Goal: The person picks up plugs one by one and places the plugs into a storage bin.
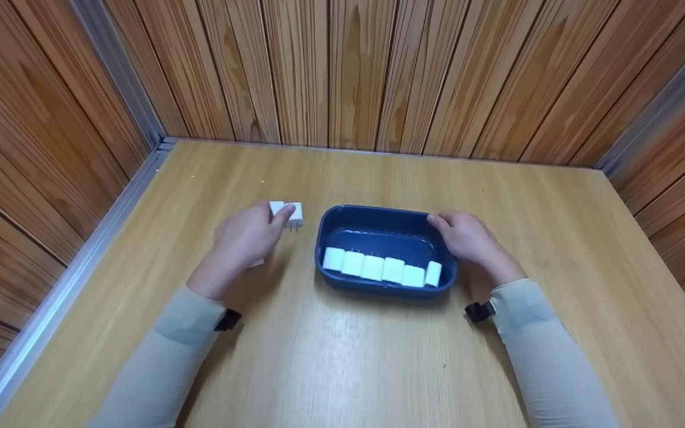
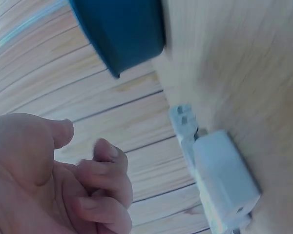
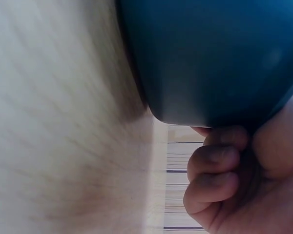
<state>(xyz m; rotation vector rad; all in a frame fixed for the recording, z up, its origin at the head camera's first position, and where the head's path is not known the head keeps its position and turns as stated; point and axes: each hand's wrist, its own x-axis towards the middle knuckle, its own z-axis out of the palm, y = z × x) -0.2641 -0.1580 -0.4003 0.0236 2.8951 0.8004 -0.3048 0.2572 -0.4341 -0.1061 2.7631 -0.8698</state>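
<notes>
A dark blue plastic box (image 1: 378, 292) stands on the table. White plug adapters (image 1: 372, 267) line its near side, several in a row, with thin prongs showing behind some. My right hand (image 1: 467, 236) grips the box's right rim, thumb at the top edge; the right wrist view shows the other fingers curled against the outer wall. Left of the box, my left hand (image 1: 250, 232) hovers over more white adapters (image 1: 297, 215), partly covering them. In the left wrist view its fingers (image 2: 105, 183) are loosely bent, the thumb apart, nothing between them. A white adapter (image 2: 225, 175) lies beyond.
The wooden table (image 1: 342, 362) is bordered by wood-panelled walls (image 1: 354, 77) at the back and sides. A metal rail (image 1: 90, 261) runs along its left edge. Part of another white adapter (image 1: 257, 263) shows beneath the left wrist.
</notes>
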